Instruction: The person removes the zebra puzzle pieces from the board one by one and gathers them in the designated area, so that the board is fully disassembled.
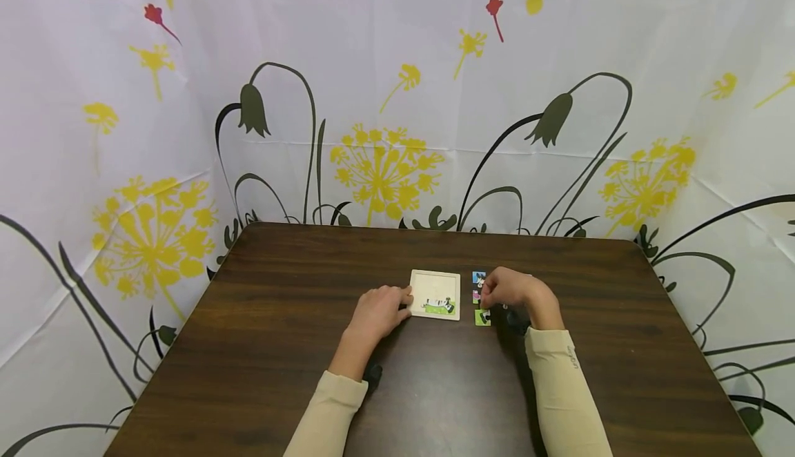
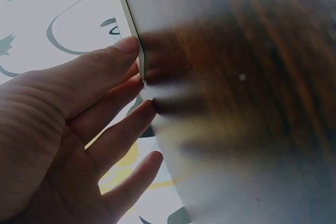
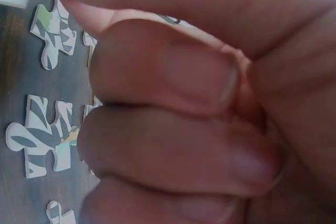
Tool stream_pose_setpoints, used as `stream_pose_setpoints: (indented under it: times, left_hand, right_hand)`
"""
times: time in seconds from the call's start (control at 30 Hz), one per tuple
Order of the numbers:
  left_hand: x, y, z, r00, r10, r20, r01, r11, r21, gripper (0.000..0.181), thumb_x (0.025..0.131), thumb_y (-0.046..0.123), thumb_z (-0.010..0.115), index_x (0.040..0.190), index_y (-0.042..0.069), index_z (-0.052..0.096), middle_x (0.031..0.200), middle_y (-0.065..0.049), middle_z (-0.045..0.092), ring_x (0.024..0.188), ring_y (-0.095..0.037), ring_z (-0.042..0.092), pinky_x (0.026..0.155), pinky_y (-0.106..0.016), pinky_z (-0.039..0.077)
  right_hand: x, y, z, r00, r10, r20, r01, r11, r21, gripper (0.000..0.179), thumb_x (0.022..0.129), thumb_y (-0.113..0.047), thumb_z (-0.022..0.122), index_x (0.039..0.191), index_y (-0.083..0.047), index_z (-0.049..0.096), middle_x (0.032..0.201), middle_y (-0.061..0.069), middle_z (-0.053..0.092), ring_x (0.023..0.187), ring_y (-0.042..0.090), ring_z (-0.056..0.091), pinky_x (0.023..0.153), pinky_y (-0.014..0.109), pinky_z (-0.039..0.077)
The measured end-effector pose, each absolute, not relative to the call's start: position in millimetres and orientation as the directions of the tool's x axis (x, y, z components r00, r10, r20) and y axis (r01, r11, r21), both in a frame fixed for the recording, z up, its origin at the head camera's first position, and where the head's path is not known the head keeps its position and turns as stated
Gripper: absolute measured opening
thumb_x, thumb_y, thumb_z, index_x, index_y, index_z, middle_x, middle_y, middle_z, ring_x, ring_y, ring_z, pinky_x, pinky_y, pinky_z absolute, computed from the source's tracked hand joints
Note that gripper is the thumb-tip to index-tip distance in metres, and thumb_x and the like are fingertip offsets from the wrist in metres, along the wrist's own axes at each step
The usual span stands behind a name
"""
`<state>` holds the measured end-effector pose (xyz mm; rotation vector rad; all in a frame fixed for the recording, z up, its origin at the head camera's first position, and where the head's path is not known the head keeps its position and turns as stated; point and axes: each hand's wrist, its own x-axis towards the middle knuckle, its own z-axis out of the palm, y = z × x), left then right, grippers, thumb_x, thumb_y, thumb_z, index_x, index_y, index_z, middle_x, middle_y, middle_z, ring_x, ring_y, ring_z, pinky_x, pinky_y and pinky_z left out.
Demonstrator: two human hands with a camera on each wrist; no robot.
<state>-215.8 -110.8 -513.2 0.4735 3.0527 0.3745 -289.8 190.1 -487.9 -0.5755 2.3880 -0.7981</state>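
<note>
A square wooden puzzle tray (image 1: 436, 284) lies on the table, with a cow-and-grass part in its lower portion. My left hand (image 1: 380, 310) holds its lower left corner; in the left wrist view the thumb (image 2: 126, 45) lies against one edge and the other fingers reach past the corner. To the tray's right, my right hand (image 1: 512, 290) bends down over loose pieces with its fingers curled. Its thumb and index finger pinch at a puzzle piece (image 3: 55, 24), mostly covering the contact. A green piece (image 1: 481, 317) and a blue piece (image 1: 478, 277) show beside that hand.
More puzzle pieces (image 3: 39, 135) lie on the dark wooden table (image 1: 298, 277) beside and beneath the right hand. A flower-printed white curtain (image 1: 397, 84) hangs behind the table and along both sides.
</note>
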Motion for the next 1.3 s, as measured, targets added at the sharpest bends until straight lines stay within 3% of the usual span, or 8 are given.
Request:
stream_pose_setpoints:
  times: [0.3,0.63,0.87,1.3]
  left_hand:
    - [-216.7,-109.9,-512.7,-0.956,0.294,-0.002,0.285,0.93,0.232,0.035,0.097,0.026,0.082,0.132,0.022,0.08,0.148,0.001,0.069,0.127,-0.029,0.072,0.097,-0.052,0.061]
    - [-217.5,-109.8,-513.8,-0.958,0.287,-0.009,0.277,0.932,0.234,0.035,0.097,0.027,0.082,0.132,0.023,0.08,0.149,0.002,0.069,0.128,-0.028,0.072,0.099,-0.052,0.06]
    - [-218.5,-109.8,-513.8,-0.959,0.283,-0.012,0.272,0.932,0.24,0.035,0.098,0.027,0.081,0.132,0.024,0.08,0.149,0.003,0.069,0.129,-0.027,0.071,0.099,-0.051,0.06]
    - [-217.7,-109.5,-512.2,-0.958,0.285,-0.024,0.27,0.93,0.249,0.034,0.098,0.026,0.081,0.132,0.023,0.08,0.15,0.003,0.068,0.13,-0.028,0.071,0.098,-0.052,0.06]
  right_hand:
    - [-288.5,191.8,-485.0,-0.77,-0.518,-0.372,-0.204,0.752,-0.626,0.021,0.099,-0.011,0.075,0.08,-0.002,0.071,0.073,-0.005,0.056,0.065,0.011,0.045,0.061,0.026,0.038]
    - [-289.3,190.6,-488.7,-0.764,-0.525,-0.375,-0.221,0.759,-0.612,0.011,0.094,-0.004,0.072,0.085,-0.002,0.078,0.082,-0.002,0.068,0.075,0.012,0.053,0.068,0.026,0.045]
    - [-290.1,192.0,-488.5,-0.786,-0.5,-0.364,-0.203,0.764,-0.612,0.011,0.096,-0.005,0.074,0.085,-0.002,0.078,0.08,-0.003,0.065,0.075,0.012,0.052,0.068,0.027,0.044]
    - [-288.7,190.9,-491.1,-0.769,-0.504,-0.392,-0.194,0.77,-0.609,0.011,0.094,-0.004,0.076,0.083,-0.001,0.077,0.078,-0.004,0.065,0.072,0.011,0.05,0.066,0.026,0.042]
